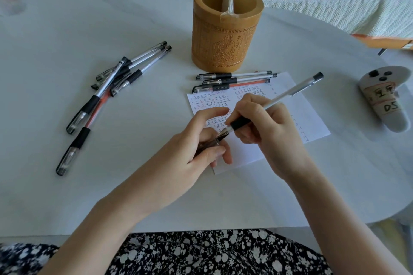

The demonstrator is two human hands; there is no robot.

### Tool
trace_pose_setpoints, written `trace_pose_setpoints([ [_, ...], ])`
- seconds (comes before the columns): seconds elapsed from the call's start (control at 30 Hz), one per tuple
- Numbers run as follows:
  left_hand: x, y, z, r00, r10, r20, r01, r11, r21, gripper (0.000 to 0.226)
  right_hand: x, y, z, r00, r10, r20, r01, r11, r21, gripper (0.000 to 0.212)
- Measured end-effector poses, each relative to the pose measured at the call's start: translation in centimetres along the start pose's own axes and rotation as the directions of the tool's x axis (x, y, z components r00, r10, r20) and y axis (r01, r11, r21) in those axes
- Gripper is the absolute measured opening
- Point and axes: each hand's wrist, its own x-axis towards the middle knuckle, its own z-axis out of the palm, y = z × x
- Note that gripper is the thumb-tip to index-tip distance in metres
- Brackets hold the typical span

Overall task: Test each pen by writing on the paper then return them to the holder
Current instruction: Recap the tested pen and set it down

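Black floral fabric (201,252) lies nearest; beyond, I see the left hand (190,152) pinching a clear pen cap (209,144), the right hand (268,131) gripping a clear black-gripped pen (288,94) over white paper (312,114).

The right grip (263,127) pinches a clear pen (279,100) by its black sleeve, with the tip at the mouth of a cap (207,144) held in the left grip (190,154), both above the written paper (310,114). Three pens (234,80) lie across the paper's far edge, just before the carved holder (223,47). A heap of pens (116,80) lies to the left on the worktop (89,185).
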Motion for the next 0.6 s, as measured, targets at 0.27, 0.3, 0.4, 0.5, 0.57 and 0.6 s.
trace_pose_setpoints([
  [0.27, 0.01, -0.11, 0.03, 1.000, 0.002, -0.003, -0.002, 1.000, -0.013, 0.045, -0.17, -0.35, -0.21, 1.000, -0.015, -0.001, 0.015, 1.000, -0.027, 0.027],
  [0.3, 0.00, -0.05, 0.05, 1.000, 0.007, -0.002, -0.007, 1.000, -0.021, 0.045, -0.24, -0.33, -0.14, 1.000, -0.013, 0.018, 0.014, 0.998, -0.065, 0.028],
  [0.4, 0.01, 0.08, 0.21, 1.000, 0.012, -0.003, -0.012, 1.000, -0.028, 0.044, -0.57, -0.26, 0.27, 0.994, 0.022, 0.109, -0.012, 0.995, -0.099, 0.025],
  [0.5, 0.08, -0.02, 0.30, 0.999, 0.023, -0.045, -0.024, 1.000, -0.013, 0.044, -0.67, -0.49, 0.40, 0.986, 0.051, 0.159, -0.041, 0.997, -0.063, 0.017],
  [0.57, 0.11, -0.05, 0.24, 0.993, 0.036, -0.116, -0.035, 0.999, 0.011, 0.041, -0.59, -0.68, 0.24, 0.987, 0.042, 0.153, -0.037, 0.999, -0.036, 0.021],
  [0.6, 0.13, -0.08, 0.12, 0.985, 0.034, -0.171, -0.030, 0.999, 0.025, 0.037, -0.51, -0.71, 0.10, 0.990, 0.032, 0.136, -0.026, 0.999, -0.042, 0.024],
])
